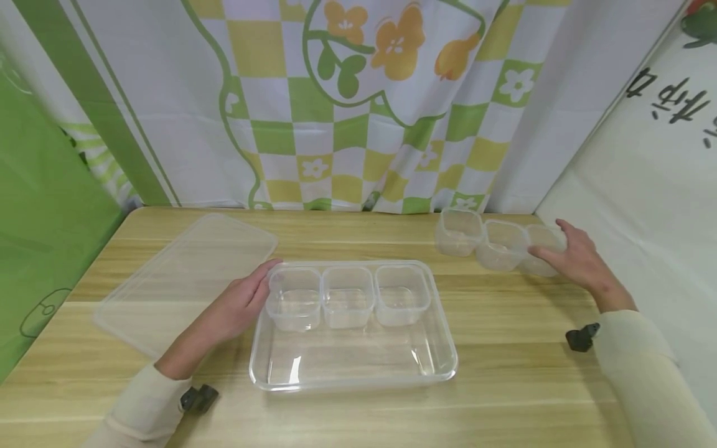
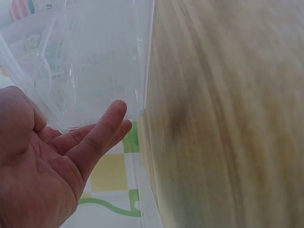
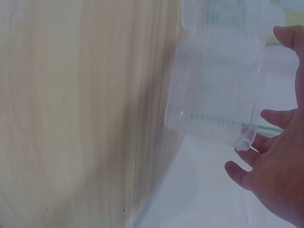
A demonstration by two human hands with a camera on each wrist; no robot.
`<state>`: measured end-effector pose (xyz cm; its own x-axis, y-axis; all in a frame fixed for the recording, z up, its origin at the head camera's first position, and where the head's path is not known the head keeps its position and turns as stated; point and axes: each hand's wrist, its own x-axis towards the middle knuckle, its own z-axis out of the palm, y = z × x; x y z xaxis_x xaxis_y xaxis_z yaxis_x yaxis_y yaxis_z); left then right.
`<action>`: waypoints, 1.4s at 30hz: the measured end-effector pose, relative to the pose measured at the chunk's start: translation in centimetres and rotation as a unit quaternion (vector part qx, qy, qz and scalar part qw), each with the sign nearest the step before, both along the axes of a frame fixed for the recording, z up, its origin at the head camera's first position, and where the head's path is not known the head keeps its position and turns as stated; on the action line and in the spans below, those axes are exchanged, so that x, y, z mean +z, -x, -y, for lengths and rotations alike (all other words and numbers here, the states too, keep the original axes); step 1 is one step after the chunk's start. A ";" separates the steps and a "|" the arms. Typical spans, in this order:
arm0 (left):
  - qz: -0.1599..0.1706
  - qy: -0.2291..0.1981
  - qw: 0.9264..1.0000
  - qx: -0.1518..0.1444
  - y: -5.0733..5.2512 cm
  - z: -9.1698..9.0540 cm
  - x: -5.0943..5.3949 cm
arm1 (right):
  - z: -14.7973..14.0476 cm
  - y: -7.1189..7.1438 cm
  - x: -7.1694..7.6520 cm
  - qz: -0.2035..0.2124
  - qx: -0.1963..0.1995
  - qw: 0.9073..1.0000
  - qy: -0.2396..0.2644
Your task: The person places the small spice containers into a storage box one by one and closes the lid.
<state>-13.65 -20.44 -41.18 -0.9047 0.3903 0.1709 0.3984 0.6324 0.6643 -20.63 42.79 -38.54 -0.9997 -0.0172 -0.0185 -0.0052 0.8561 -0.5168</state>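
Note:
A large clear rectangular box (image 1: 353, 379) stands on the table with several small clear cups along its far side: a left one (image 1: 298, 320), a middle one (image 1: 347, 317) and a right one (image 1: 400, 314). My left hand (image 1: 246, 298) touches the box's far left corner, its fingers extended along the outside, also visible against the clear wall (image 2: 95, 66) in the left wrist view. My right hand (image 1: 579, 258) spreads its fingers about the rightmost cup (image 1: 540, 264) of a row at the far right. In the right wrist view, fingertips (image 3: 273, 116) are at that cup's rim.
Beside that cup stand two more clear cups, a middle one (image 1: 500, 255) and a left one (image 1: 459, 242). A flat translucent lid (image 1: 185, 280) lies on the wooden table (image 1: 504, 386) at the left. A patterned curtain (image 1: 358, 143) hangs behind, and a white sheet (image 1: 633, 205) at the right.

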 end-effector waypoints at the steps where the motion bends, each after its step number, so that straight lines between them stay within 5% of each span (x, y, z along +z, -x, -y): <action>1: 0.001 -0.001 1.000 0.000 0.0 0.0 0.0 | -0.2 0.0 0.0 0.001 0.002 1.000 0.002; 17: 0.000 0.003 1.000 0.000 0.2 0.0 -0.1 | -2.4 -0.9 0.1 0.091 0.019 0.994 0.055; 42: 0.006 0.010 1.000 0.003 0.2 0.0 0.0 | -3.5 -1.2 -0.1 0.079 0.007 0.995 0.053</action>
<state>-13.84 -20.45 -41.22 -0.9092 0.3874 0.1529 0.3865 0.6482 0.6561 -19.45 46.31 -38.64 -0.9840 -0.0407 -0.1735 0.0727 0.7972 -0.5993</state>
